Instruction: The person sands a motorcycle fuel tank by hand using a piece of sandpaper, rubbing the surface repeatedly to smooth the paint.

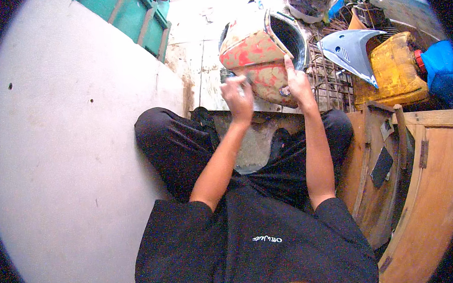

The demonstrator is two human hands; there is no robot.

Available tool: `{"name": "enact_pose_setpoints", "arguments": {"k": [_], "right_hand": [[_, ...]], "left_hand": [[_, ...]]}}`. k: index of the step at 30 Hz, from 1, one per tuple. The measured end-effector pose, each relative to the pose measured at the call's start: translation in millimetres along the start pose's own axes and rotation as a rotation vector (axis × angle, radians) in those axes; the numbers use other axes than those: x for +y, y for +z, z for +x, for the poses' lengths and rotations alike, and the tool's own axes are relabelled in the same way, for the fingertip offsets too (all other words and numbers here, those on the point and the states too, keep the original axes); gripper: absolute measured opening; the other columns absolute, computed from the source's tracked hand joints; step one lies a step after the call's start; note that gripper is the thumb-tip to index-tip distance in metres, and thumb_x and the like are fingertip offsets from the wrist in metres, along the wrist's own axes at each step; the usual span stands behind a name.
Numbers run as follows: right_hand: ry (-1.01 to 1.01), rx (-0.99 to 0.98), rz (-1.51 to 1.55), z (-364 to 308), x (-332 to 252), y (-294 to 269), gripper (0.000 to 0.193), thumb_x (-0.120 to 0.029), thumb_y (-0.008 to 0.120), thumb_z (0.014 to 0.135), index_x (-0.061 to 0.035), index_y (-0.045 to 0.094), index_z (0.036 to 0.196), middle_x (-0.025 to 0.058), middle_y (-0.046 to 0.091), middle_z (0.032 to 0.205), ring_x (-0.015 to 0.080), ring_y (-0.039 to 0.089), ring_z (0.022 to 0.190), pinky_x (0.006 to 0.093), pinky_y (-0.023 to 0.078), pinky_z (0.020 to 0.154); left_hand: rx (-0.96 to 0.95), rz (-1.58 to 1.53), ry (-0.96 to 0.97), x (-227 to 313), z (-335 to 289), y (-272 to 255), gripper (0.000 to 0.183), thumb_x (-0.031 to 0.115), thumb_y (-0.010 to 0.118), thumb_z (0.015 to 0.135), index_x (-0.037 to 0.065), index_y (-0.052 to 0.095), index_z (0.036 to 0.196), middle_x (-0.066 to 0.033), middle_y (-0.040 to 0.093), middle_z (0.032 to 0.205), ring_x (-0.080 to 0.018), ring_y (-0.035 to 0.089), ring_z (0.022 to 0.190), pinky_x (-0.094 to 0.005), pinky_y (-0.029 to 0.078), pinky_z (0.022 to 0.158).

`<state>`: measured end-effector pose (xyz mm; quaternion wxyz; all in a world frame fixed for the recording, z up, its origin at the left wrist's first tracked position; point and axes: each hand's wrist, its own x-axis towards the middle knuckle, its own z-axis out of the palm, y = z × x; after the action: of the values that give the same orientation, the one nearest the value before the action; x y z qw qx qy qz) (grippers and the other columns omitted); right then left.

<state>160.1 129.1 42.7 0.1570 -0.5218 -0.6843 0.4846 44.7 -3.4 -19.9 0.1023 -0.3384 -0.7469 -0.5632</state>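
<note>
In front of me a hollow, angular shell, patchy tan and red like a sanded vehicle body panel, leans tilted with its dark inside turned to the right. My right hand grips its right edge, thumb laid along the front rim and the other fingers mostly hidden behind. At the shell's lower left, my left hand is closed and slightly smeared by motion. Something pale shows at its fingers, too unclear to name.
A white wall rises close on the left, with a green crate beyond. To the right are a rusty wire grid, a grey panel, a yellow jerrycan, a blue container and wooden furniture.
</note>
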Motion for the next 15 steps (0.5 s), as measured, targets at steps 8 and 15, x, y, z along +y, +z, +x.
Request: {"name": "enact_pose_setpoints", "arguments": {"k": [8, 15], "right_hand": [[0.058, -0.020, -0.002, -0.9, 0.5, -4.3, 0.084, -0.071, 0.034, 0.091, 0.0035, 0.060, 0.062, 0.0120, 0.054, 0.054, 0.0241, 0.055, 0.055, 0.0411, 0.043, 0.057], [0.049, 0.004, -0.028, 3.3, 2.7, 3.7, 0.088, -0.073, 0.032, 0.090, 0.0060, 0.063, 0.065, 0.0151, 0.058, 0.058, 0.0286, 0.060, 0.060, 0.0430, 0.047, 0.063]], "left_hand": [[-0.113, -0.120, 0.173, 13.3, -16.8, -6.3, 0.021, 0.002, 0.066, 0.070, 0.006, 0.061, 0.090, -0.0108, 0.062, 0.090, -0.0277, 0.056, 0.086, -0.0407, 0.039, 0.081], [0.014, -0.024, -0.098, -14.3, 21.0, 0.8, 0.006, 0.006, 0.064, 0.082, 0.006, 0.061, 0.087, -0.0101, 0.059, 0.081, -0.0282, 0.053, 0.079, -0.0409, 0.039, 0.074]]}}
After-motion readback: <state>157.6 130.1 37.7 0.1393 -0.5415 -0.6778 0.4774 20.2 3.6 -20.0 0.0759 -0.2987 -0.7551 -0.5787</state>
